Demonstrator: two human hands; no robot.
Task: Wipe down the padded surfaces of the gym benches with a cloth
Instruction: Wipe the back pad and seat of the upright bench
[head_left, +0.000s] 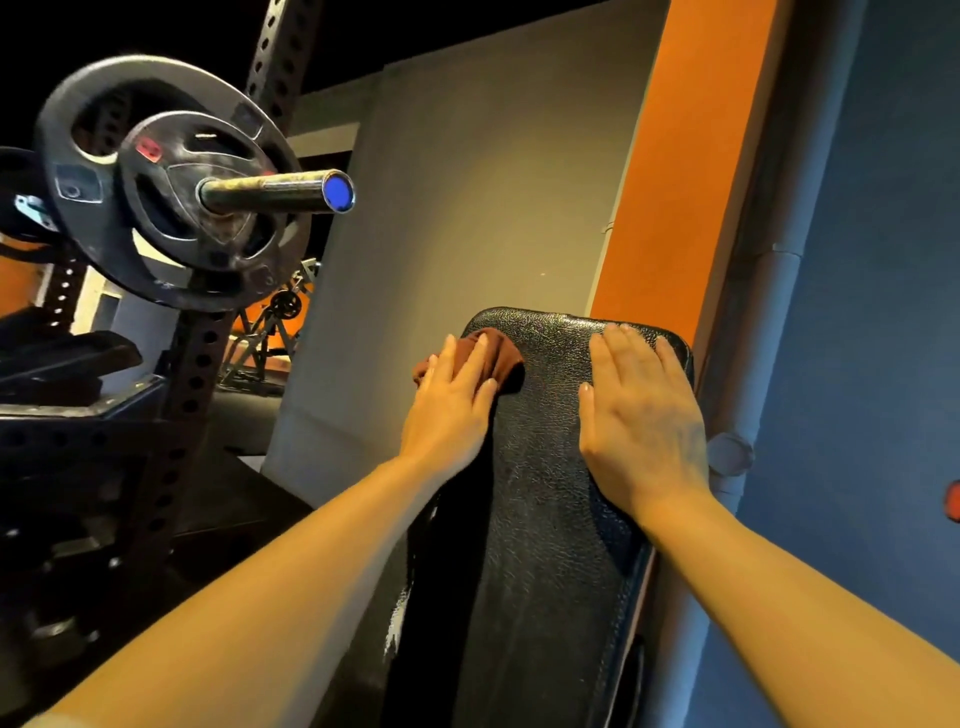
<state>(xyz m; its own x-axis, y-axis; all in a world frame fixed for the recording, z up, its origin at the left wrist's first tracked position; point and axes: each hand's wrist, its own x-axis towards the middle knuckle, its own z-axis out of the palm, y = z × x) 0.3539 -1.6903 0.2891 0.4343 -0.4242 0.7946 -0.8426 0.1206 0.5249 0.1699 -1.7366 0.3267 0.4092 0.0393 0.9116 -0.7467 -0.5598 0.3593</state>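
Your left hand (451, 402) lies flat with straight fingers, pressing a bunched brown cloth (493, 356) against the upper left corner of the black padded surface (540, 493). Your right hand (641, 415) rests spread wide and bare on the upper right of the same pad, holding nothing.

The cloth sits right at the pad's edge, and part of it already hangs past the left side. Since you only press it and do not grip it, I judge that a stroke outward could push it off the edge and drop it. Bunched as it is, it touches only a small patch, so stripes of the pad may stay unwiped. The pad stands inclined and looks glossy; your bracing right hand could slide if you lean hard. The barbell sleeve (278, 191) juts out near your left, at about head height by the look of it, so a careless lean that way may meet it.

Counted: one cloth, one padded backrest in reach, two hands, one barbell end carrying two weight plates (156, 208), one perforated rack upright (197, 364).
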